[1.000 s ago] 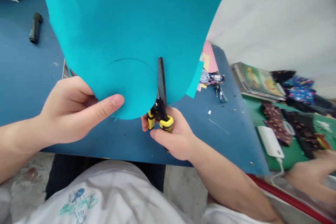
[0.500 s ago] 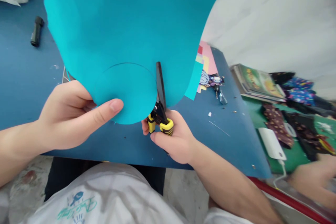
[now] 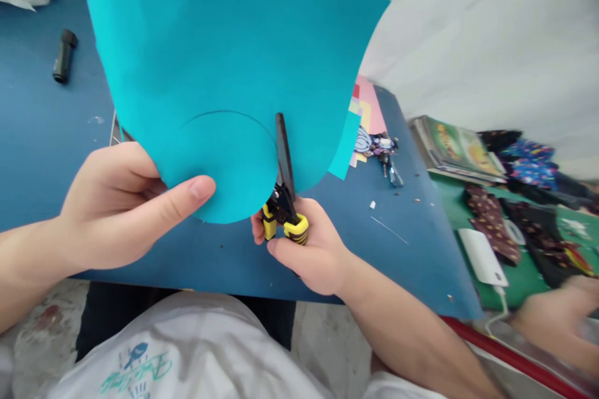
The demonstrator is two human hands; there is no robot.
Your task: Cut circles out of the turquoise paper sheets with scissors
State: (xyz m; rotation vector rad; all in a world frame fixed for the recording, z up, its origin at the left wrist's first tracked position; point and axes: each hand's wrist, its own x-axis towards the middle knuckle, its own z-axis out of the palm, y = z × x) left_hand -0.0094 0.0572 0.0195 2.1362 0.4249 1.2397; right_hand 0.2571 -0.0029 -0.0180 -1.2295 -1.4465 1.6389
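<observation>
A large sheet of turquoise paper [image 3: 234,43] is held up over the blue table, with a dark circle outline on its lower part. My left hand [image 3: 126,206] grips the sheet at its lower left, thumb on top and the other fingers behind. Yellow-and-black scissors [image 3: 283,199] are in my right hand [image 3: 313,249], fingers wrapped round the handles. One dark blade lies over the front of the sheet along the right side of the circle; the other is hidden behind it. Below the blades the paper's edge follows the curve.
On the blue table [image 3: 187,255] lie a black flashlight-like cylinder [image 3: 64,56], coloured papers [image 3: 373,106] and a key bunch [image 3: 386,156]. A green surface at right holds books [image 3: 461,149] and a white power bank [image 3: 483,257] with a cable. Another person's hand [image 3: 556,324] is blurred nearby.
The sheet has tilted slightly, its upper left corner shifting right and its right corner dipping. Both hands keep their grips, and the scissors stay at nearly the same place on the outline.
</observation>
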